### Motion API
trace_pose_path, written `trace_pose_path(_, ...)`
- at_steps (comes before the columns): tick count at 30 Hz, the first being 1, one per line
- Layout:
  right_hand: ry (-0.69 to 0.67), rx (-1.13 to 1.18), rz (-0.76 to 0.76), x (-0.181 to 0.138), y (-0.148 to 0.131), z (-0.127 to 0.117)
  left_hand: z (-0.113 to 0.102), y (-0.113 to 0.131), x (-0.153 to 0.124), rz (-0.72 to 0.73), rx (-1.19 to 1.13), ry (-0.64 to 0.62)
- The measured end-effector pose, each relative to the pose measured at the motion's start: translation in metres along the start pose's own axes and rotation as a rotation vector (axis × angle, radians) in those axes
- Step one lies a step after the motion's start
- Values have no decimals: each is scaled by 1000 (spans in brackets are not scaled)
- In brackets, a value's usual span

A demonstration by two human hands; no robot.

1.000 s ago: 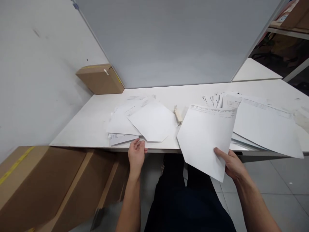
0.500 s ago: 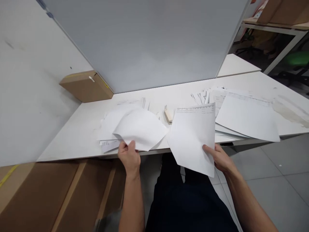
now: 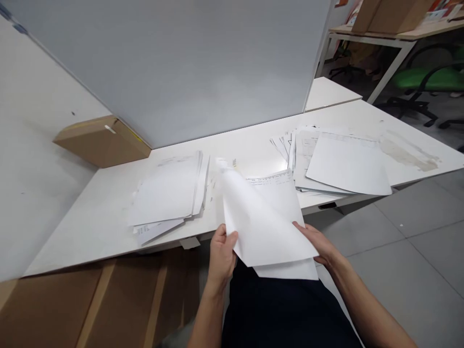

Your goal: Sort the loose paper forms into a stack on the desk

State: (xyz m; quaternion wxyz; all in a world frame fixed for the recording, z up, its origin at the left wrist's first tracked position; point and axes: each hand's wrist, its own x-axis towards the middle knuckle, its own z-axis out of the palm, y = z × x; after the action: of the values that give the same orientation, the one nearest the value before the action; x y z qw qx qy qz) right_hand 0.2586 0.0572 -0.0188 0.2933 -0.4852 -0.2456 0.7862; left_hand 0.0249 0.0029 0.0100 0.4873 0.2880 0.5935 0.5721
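Looking down from far away, I see the left hand [image 3: 223, 253] grasping a curved, plain-faced white paper sheet [image 3: 263, 229] by its left edge, while the right hand [image 3: 319, 244] pinches a white paper sheet with printed lines along its top [image 3: 281, 188], at its right edge. Both sheets are over the near edge of the white counter [image 3: 250, 154], and the curved one partly covers the printed one. On this counter, a stack of white papers [image 3: 165, 193] lies to the left, and a spread pile of white papers [image 3: 346, 164] lies to the right.
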Motion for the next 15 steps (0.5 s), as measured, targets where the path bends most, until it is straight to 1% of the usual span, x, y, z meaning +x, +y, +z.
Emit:
trace_pose_path(2,3,42,41,-2,-1,-2,-3,-14,-2,-46,112,-24)
trace_pose_path(4,-32,51,60,-5,-2,-4,-9,-23,-4,-29,222,6)
trace_pose_path(7,-90,30,55,-7,-2,-6,-15,-29,-9,17,360,86)
trace_pose_path(9,-120,13,26,-6,0,-5,-13,-30,-13,20,447,105)
trace_pose_path(11,-116,-4,-10,-4,3,-4,-10,-29,-17,2,479,56)
trace_pose_path(13,-85,-10,-43,-2,6,-4,-8,-29,-20,-21,451,-35)
trace_pose_path(15,-60,-6,-58,0,8,-5,-9,-29,-20,-82,422,-119)
